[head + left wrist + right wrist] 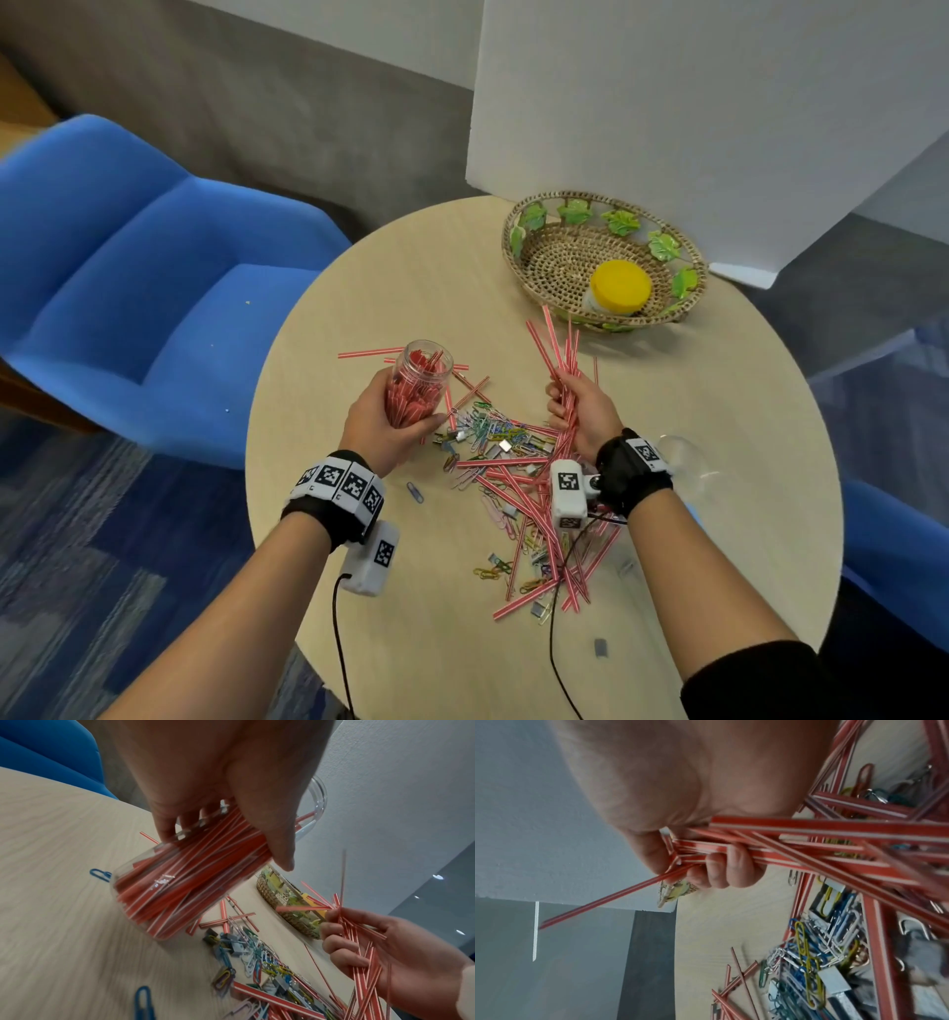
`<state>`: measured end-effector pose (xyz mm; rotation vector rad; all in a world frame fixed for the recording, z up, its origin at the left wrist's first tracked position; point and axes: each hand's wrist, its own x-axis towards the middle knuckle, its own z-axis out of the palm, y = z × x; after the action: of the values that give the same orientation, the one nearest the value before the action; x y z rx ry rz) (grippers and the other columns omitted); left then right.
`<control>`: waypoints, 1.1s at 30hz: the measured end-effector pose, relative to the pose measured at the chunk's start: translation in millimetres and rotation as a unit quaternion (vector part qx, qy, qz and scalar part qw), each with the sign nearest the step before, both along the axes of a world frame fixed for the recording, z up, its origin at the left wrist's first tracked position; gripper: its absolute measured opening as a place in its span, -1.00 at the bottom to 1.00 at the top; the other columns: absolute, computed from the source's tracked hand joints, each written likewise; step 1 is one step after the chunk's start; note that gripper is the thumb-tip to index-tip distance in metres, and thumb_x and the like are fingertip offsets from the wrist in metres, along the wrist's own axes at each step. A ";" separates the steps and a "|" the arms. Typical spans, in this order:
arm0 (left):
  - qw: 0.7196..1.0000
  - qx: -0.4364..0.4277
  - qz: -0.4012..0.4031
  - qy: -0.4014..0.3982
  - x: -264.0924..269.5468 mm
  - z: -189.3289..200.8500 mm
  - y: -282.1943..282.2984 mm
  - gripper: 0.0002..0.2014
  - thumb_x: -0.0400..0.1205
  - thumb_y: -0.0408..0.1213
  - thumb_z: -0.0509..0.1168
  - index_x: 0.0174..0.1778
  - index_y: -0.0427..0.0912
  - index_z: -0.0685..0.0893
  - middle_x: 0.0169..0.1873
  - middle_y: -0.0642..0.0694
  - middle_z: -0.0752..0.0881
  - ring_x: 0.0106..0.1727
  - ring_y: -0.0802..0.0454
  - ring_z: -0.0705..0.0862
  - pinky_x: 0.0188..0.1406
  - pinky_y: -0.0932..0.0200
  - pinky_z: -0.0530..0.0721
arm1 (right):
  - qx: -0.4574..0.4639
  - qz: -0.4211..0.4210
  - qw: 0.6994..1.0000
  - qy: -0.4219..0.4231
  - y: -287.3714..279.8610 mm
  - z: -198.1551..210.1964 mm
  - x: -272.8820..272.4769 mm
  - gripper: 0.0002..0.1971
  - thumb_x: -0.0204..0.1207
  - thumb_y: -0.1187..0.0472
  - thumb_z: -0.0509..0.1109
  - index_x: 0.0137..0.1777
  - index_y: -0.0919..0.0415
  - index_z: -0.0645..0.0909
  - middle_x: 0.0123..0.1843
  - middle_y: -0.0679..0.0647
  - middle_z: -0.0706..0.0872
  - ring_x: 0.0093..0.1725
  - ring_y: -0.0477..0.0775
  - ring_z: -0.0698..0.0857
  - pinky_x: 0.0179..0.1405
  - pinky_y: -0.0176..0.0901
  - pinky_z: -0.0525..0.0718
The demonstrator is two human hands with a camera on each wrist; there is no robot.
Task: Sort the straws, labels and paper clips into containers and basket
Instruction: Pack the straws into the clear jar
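Observation:
My left hand [382, 419] grips a clear plastic jar [417, 383] packed with red-and-white straws, held tilted above the round table [390, 288]; the left wrist view shows the jar [180, 882] from below. My right hand [577, 406] grips a bundle of long straws [562, 354] that fans upward from the fist, and the fist with the straw bundle [757, 850] also fills the right wrist view. Loose straws [518, 493] and coloured paper clips [488, 426] lie heaped on the table between my hands, with small metal clips and labels mixed in.
A wicker basket [544, 257] with green leaf trim stands at the far right of the table and holds a yellow-lidded container [620, 288]. A clear lid or dish [683, 457] sits by my right wrist. A blue armchair [128, 288] stands left; white boards rise behind.

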<state>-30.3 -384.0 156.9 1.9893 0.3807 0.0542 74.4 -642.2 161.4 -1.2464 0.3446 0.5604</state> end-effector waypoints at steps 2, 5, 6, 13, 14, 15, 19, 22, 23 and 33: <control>1.000 -0.003 -0.004 0.001 -2.1 1.2 -4.9 -0.36 0.35 -0.06 0.68 0.28 -0.08 0.56 0.11 -0.02 0.75 0.14 0.00 0.72 0.18 0.03 0.69 | 0.022 -0.014 1.000 -0.001 -3.8 0.0 -2.1 -0.89 0.72 0.20 0.23 -0.03 0.19 0.51 -0.31 0.01 0.51 -0.52 -0.11 0.31 -0.64 -0.32 0.22; 1.000 -0.009 -0.009 -0.003 -5.6 5.4 -12.8 -0.38 0.36 -0.09 0.68 0.26 -0.08 0.57 0.08 0.00 0.75 0.11 0.03 0.72 0.15 0.05 0.69 | 0.061 -0.011 0.998 -0.004 -8.6 6.7 -5.7 -0.87 0.70 0.18 0.25 -0.06 0.18 0.53 -0.33 0.03 0.53 -0.54 -0.10 0.27 -0.65 -0.32 0.20; 1.000 -0.008 -0.010 -0.003 -6.8 6.9 -15.5 -0.39 0.36 -0.09 0.68 0.26 -0.07 0.57 0.07 0.00 0.75 0.10 0.03 0.72 0.14 0.06 0.69 | 0.073 -0.006 0.997 -0.007 -9.6 11.4 -6.8 -0.86 0.70 0.18 0.23 -0.07 0.17 0.53 -0.36 0.02 0.51 -0.55 -0.11 0.25 -0.65 -0.32 0.19; 0.999 -0.008 -0.027 -0.017 -10.0 15.9 -33.6 -0.36 0.35 -0.06 0.68 0.29 -0.08 0.57 0.10 -0.02 0.76 0.12 0.03 0.73 0.17 0.03 0.70 | 0.106 -0.006 0.993 -0.046 -9.3 53.7 -13.8 -0.73 0.73 0.12 0.17 -0.21 0.15 0.52 -0.53 -0.08 0.24 -0.60 -0.13 0.13 -0.71 -0.31 0.14; 0.999 -0.007 -0.031 -0.022 -10.3 18.2 -37.1 -0.35 0.35 -0.06 0.68 0.31 -0.08 0.57 0.11 -0.02 0.76 0.12 0.03 0.73 0.17 0.04 0.70 | 0.093 -0.015 0.994 -0.063 -8.3 61.8 -14.4 -0.68 0.74 0.07 0.18 -0.28 0.12 0.47 -0.55 -0.09 0.20 -0.61 -0.12 0.11 -0.72 -0.31 0.12; 0.999 -0.007 -0.038 -0.026 -10.6 20.3 -40.9 -0.33 0.35 -0.05 0.68 0.32 -0.07 0.57 0.12 -0.01 0.76 0.13 0.04 0.73 0.17 0.06 0.69 | 0.075 -0.029 0.993 -0.083 -7.0 71.3 -15.4 -0.62 0.74 0.02 0.20 -0.33 0.09 0.39 -0.55 -0.09 0.16 -0.61 -0.11 0.08 -0.72 -0.29 0.10; 0.996 -0.016 -0.082 -0.004 -13.8 23.5 -57.6 -0.26 0.31 -0.02 0.69 0.37 -0.03 0.55 0.18 0.06 0.74 0.19 0.10 0.72 0.23 0.08 0.71 | 0.041 -0.103 0.980 -0.168 -1.5 111.4 -20.3 -0.51 0.72 -0.12 0.20 -0.42 0.01 0.20 -0.52 -0.06 0.10 -0.57 -0.04 0.03 -0.64 -0.23 0.04; 0.992 -0.011 -0.121 0.015 -18.2 25.2 -70.8 -0.21 0.29 -0.03 0.70 0.43 -0.01 0.53 0.18 0.13 0.72 0.17 0.17 0.73 0.25 0.05 0.74 | 0.092 -0.142 0.964 -0.206 0.3 135.1 -23.5 -0.50 0.74 -0.12 0.16 -0.42 0.03 0.20 -0.55 -0.07 0.12 -0.61 -0.06 0.04 -0.66 -0.30 0.06; 0.991 -0.004 -0.134 0.019 -19.5 26.4 -74.9 -0.20 0.30 -0.06 0.70 0.45 -0.03 0.52 0.18 0.14 0.71 0.16 0.18 0.72 0.26 0.07 0.73 | 0.110 -0.147 0.959 -0.216 0.6 142.0 -24.9 -0.51 0.75 -0.11 0.14 -0.41 0.04 0.20 -0.55 -0.07 0.12 -0.61 -0.06 0.04 -0.66 -0.31 0.06; 0.979 0.050 -0.195 0.034 -20.4 28.1 -92.3 -0.20 0.30 -0.06 0.70 0.44 0.00 0.51 0.20 0.06 0.70 0.21 0.07 0.70 0.33 0.02 0.65 | 0.151 -0.184 0.923 -0.301 2.1 183.3 -37.4 -0.52 0.79 -0.01 0.09 -0.40 0.12 0.20 -0.56 -0.05 0.14 -0.64 -0.08 0.09 -0.66 -0.38 0.13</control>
<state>-50.6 -476.3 185.0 2.1355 0.0247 -0.2483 36.9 -640.1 344.7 -0.9620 -0.0350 -0.1066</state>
